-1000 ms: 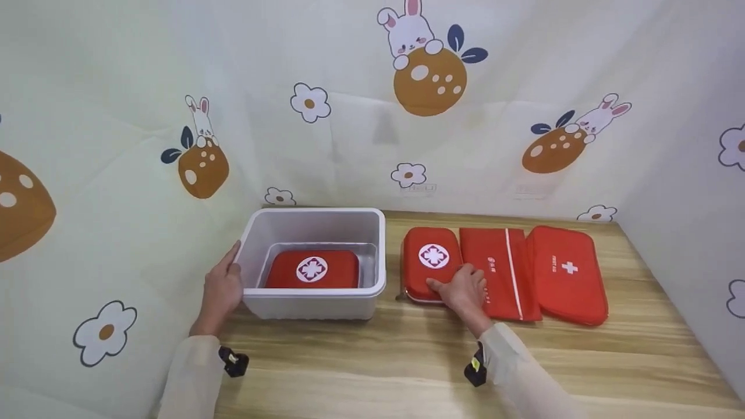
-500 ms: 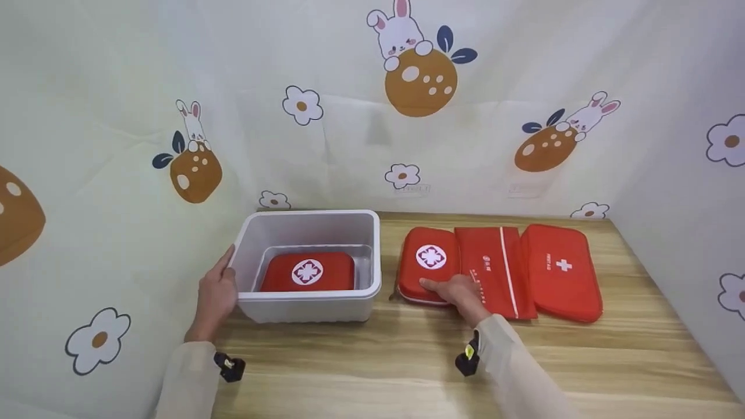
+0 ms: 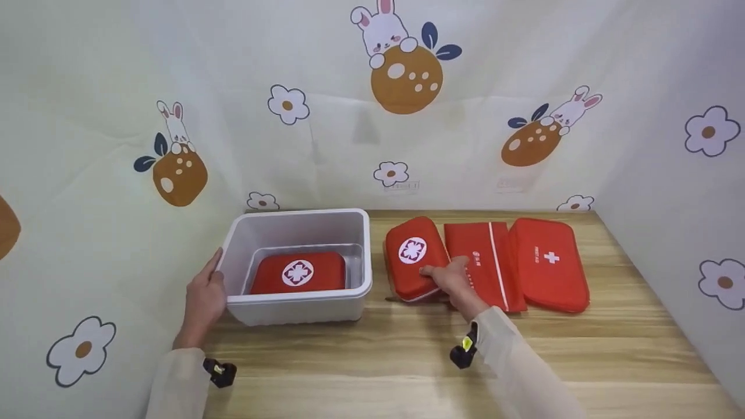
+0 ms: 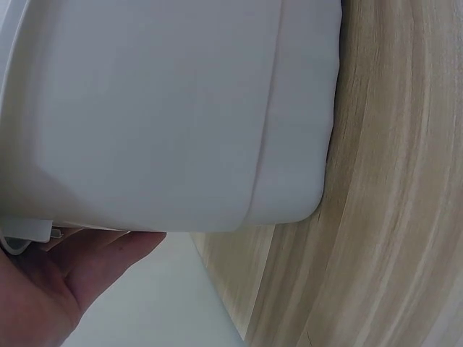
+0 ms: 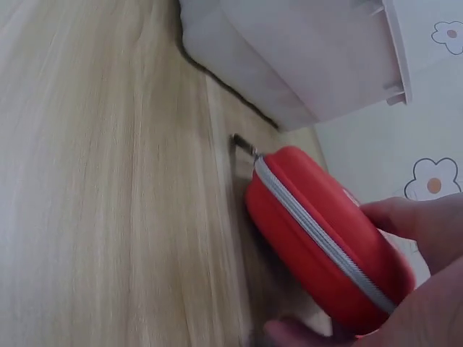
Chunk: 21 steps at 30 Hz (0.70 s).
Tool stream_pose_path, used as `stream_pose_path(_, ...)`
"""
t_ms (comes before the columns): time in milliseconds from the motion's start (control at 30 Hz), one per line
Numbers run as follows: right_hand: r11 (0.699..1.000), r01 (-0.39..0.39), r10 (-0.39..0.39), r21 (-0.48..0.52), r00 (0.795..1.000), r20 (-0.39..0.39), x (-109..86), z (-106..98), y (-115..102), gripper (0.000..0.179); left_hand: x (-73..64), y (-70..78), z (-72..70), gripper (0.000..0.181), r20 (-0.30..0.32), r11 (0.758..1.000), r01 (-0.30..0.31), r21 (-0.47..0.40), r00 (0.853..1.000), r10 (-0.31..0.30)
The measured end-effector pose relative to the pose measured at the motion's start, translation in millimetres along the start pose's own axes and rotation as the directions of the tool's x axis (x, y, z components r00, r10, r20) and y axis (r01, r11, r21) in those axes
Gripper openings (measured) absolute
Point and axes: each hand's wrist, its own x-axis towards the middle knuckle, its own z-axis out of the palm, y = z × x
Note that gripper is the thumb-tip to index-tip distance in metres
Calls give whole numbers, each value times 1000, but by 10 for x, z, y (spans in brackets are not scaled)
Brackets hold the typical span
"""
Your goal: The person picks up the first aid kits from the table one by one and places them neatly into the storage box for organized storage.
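Observation:
My right hand (image 3: 455, 279) grips a red zippered first-aid case (image 3: 407, 274) at its near right side. The thumb lies over the top, while a finger shows beneath the case in the right wrist view, where the case (image 5: 318, 224) is tilted over the table. A zipper pull (image 5: 246, 146) sticks out from its end. At the left, my left hand (image 3: 204, 298) rests against the side of a white plastic bin (image 3: 297, 307), partly hidden behind the wall in the left wrist view. Another red first-aid case (image 3: 269, 273) with a white round emblem lies inside the bin.
Right of the gripped case lie a flat red pouch (image 3: 465, 233) with a white stripe and a red first-aid pouch (image 3: 559, 279) with a white cross. The wooden table (image 3: 349, 372) is bounded by patterned cloth walls (image 3: 326, 151) at the back and sides.
The right hand's case has turned and tilted, its far end swinging left and its right side coming away from the striped pouch. The left hand stays at the bin. The head view has shifted slightly.

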Motion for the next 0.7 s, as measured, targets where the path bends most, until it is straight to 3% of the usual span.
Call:
stream_pose_path(100, 991, 82, -78, 105, 996, -36, 38, 4, -25, 72, -15, -6, -4, 55, -6, 1000, 1, -1, 1000, -1)
stream_pose_path(233, 975, 166, -147, 147, 980, -131, 73, -10, -70, 68, -17, -8, -2, 56, -31, 1000, -18, -7, 999, 17)
stream_pose_path(400, 970, 187, -155, 154, 969, -194, 97, -55, -160, 70, -1, -10, -10, 56, -28, 1000, -18, -5, 999, 18)
stream_pose_path(700, 962, 203, -162, 184, 963, -216, 36, -131, -338, 68, -4, -9, -2, 56, -22, 1000, -20, -6, 1000, 20)
